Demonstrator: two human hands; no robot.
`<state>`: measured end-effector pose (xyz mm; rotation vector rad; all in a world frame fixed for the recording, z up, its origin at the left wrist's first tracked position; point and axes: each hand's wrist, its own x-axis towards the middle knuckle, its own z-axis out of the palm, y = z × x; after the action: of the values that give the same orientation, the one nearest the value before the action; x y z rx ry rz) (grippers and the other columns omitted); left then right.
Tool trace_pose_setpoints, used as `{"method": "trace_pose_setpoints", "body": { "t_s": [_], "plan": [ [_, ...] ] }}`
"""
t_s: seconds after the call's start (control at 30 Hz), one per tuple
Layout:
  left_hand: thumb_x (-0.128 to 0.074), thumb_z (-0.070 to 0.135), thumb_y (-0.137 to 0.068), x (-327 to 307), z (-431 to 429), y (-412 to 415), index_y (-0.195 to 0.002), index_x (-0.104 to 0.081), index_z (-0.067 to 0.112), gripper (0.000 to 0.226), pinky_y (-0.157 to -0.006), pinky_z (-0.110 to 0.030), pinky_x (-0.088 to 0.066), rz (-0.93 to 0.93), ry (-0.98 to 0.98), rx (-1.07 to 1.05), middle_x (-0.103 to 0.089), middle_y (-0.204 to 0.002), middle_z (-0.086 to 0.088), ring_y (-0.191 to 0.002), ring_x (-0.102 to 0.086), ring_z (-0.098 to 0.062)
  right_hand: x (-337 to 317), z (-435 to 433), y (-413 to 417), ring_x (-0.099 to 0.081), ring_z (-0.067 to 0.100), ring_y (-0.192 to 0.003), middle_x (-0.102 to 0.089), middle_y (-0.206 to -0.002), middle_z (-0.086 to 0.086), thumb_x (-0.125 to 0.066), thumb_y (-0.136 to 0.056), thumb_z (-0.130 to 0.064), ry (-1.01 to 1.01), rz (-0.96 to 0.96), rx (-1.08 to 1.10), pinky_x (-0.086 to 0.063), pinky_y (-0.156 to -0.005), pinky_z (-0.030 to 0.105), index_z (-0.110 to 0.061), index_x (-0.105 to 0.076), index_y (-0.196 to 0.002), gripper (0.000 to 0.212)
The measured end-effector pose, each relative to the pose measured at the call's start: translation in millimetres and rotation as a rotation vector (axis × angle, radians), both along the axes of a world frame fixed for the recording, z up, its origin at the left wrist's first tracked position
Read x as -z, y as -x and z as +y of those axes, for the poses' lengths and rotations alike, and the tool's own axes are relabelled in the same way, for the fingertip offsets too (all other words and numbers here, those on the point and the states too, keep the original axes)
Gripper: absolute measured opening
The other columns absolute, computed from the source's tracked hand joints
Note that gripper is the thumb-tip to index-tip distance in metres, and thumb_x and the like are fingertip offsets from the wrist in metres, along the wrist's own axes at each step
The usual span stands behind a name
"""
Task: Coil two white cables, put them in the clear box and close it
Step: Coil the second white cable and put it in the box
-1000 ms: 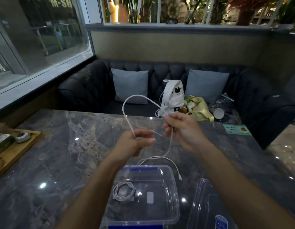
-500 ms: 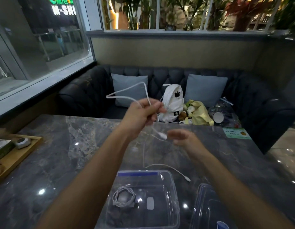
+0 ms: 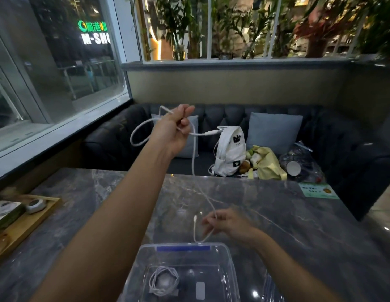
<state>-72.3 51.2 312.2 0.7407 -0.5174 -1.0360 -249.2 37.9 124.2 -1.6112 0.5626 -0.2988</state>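
My left hand (image 3: 174, 129) is raised high over the table and grips a white cable (image 3: 193, 155), with a loop sticking out to its left and a plug end pointing right. The cable hangs down to my right hand (image 3: 228, 223), low above the table, whose fingers pinch it near its free end. That end curls under the hand just beyond the clear box (image 3: 230, 267). The box stands open at the near edge, and a coiled white cable (image 3: 163, 282) lies in its left part.
A wooden tray (image 3: 26, 227) with small items sits at the table's left edge. A green card (image 3: 318, 190) lies at the far right. Behind the table a dark sofa holds a white backpack (image 3: 231, 153), cushions and a yellow bag (image 3: 268, 162).
My left hand rose up and away with the cable, pulling it long. My right hand dropped toward the table and slid down to the cable's free end.
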Motion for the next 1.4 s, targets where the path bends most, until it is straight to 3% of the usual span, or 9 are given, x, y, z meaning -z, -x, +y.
{"method": "trace_pose_setpoints", "body": {
  "t_s": [0.1,0.23,0.3,0.57,0.73,0.83,1.0,1.17,1.4],
  "plan": [
    [-0.037,0.008,-0.098,32,-1,-21,-0.080,-0.052,0.003,0.025,-0.034,-0.010,-0.035,0.132,-0.114,-0.016,-0.067,-0.052,-0.005,-0.037,-0.049,-0.003,-6,2,0,-0.069,0.014,-0.068,-0.072,-0.067,0.000,-0.043,-0.094,-0.005,-0.126,-0.084,0.085,-0.055,-0.064,0.023,-0.006,-0.061,-0.089,0.019],
    [-0.039,0.027,-0.098,91,5,-47,-0.121,-0.048,-0.007,0.042,-0.085,-0.022,-0.054,0.276,-0.303,0.022,-0.063,-0.110,-0.019,-0.101,-0.063,-0.022,-26,0,4,-0.070,0.024,-0.068,-0.072,-0.070,0.008,-0.045,-0.093,-0.006,-0.251,-0.200,0.139,-0.057,-0.056,0.030,-0.001,-0.060,-0.091,0.016],
    [-0.044,0.049,-0.091,113,16,-47,-0.115,-0.045,-0.006,0.059,-0.074,-0.030,-0.057,0.292,-0.371,0.104,-0.059,-0.100,-0.019,-0.086,-0.066,-0.026,-38,-1,4,-0.070,0.025,-0.068,-0.072,-0.073,0.010,-0.046,-0.092,-0.007,-0.322,-0.256,0.147,-0.057,-0.054,0.032,0.001,-0.059,-0.093,0.015],
    [-0.058,0.077,-0.050,149,60,13,-0.139,-0.032,0.001,0.120,-0.096,-0.046,-0.044,-0.195,-0.791,0.380,-0.041,-0.142,-0.020,-0.123,-0.048,-0.037,-63,-9,-6,-0.070,0.023,-0.064,-0.071,-0.069,0.012,-0.043,-0.094,-0.006,-0.469,-0.340,0.207,-0.059,-0.055,0.033,0.004,-0.056,-0.091,0.017],
    [-0.048,0.059,-0.084,144,78,23,-0.085,-0.068,0.007,0.056,-0.067,-0.025,-0.053,-0.675,-0.719,0.578,-0.072,-0.080,-0.008,-0.071,-0.068,-0.016,-53,-16,-7,-0.071,0.023,-0.066,-0.072,-0.069,0.012,-0.043,-0.094,-0.007,-0.540,-0.338,0.301,-0.059,-0.056,0.034,0.005,-0.055,-0.095,0.017],
    [-0.042,0.032,-0.097,138,84,22,-0.070,-0.061,0.011,0.039,-0.044,-0.016,-0.034,-0.717,-0.572,0.558,-0.050,-0.048,0.006,-0.041,-0.040,-0.006,-47,-21,-3,-0.071,0.024,-0.067,-0.072,-0.072,0.012,-0.048,-0.093,-0.016,-0.576,-0.265,0.385,-0.059,-0.055,0.035,0.004,-0.057,-0.095,0.021],
    [-0.036,0.027,-0.099,129,85,22,-0.068,-0.049,0.015,0.036,-0.037,-0.015,-0.016,-0.687,-0.527,0.431,-0.031,-0.040,0.013,-0.036,-0.021,-0.004,-35,-18,6,-0.062,0.020,-0.063,-0.069,-0.076,0.016,-0.056,-0.086,-0.042,0.483,0.347,0.649,-0.056,-0.068,0.043,-0.001,-0.064,-0.080,0.042],
    [-0.038,0.029,-0.098,123,89,23,-0.067,-0.051,0.017,0.035,-0.037,-0.017,-0.012,-0.692,-0.449,0.556,-0.027,-0.042,0.012,-0.036,-0.019,-0.004,-42,-8,1,-0.049,0.010,-0.113,-0.059,-0.120,-0.004,-0.070,-0.078,-0.029,0.903,0.073,0.275,-0.031,-0.101,0.034,-0.021,-0.057,-0.121,0.046],
    [-0.042,0.033,-0.090,119,108,7,-0.075,-0.059,0.012,0.030,-0.032,-0.012,-0.019,-0.414,-0.262,0.556,-0.028,-0.044,0.011,-0.035,-0.020,-0.001,-45,-6,-4,-0.057,-0.003,-0.058,-0.065,-0.066,-0.004,-0.063,-0.083,-0.011,0.533,-0.220,0.338,-0.043,-0.058,0.008,-0.020,-0.070,-0.087,0.012]
  ]
}}
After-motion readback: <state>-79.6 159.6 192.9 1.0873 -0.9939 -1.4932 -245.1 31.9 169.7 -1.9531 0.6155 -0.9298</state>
